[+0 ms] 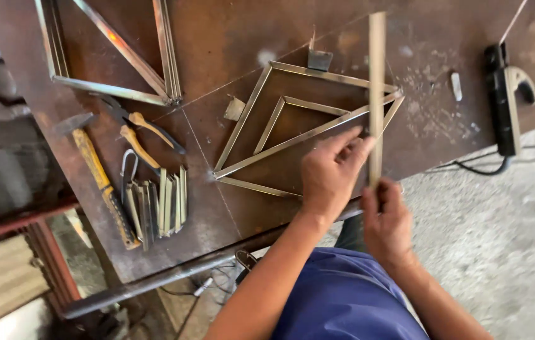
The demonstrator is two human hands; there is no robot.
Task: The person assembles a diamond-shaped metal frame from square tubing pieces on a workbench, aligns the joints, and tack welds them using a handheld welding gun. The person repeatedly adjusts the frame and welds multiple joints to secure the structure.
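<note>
I am leaning over the rusty steel bench [230,38], whose near edge is running under my forearms. Toward its middle a frame of thin metal strips [292,126] is lying flat, a small triangle nested inside a larger one. A second frame [116,56] is lying at the far left corner. By the right edge a black clamp tool [503,101] is resting with its cable hanging off. Near the left edge a yellow-handled hammer [101,179] is lying beside a bundle of short strips [157,204] and a pair of pliers [141,132]. My right hand [386,220] is gripping the lower end of a long pale rod [376,94], fingers clamped around it, holding it upright across the frame's right corner. My left hand [330,173] is pinching the rod higher up, fingertips closed on it.
</note>
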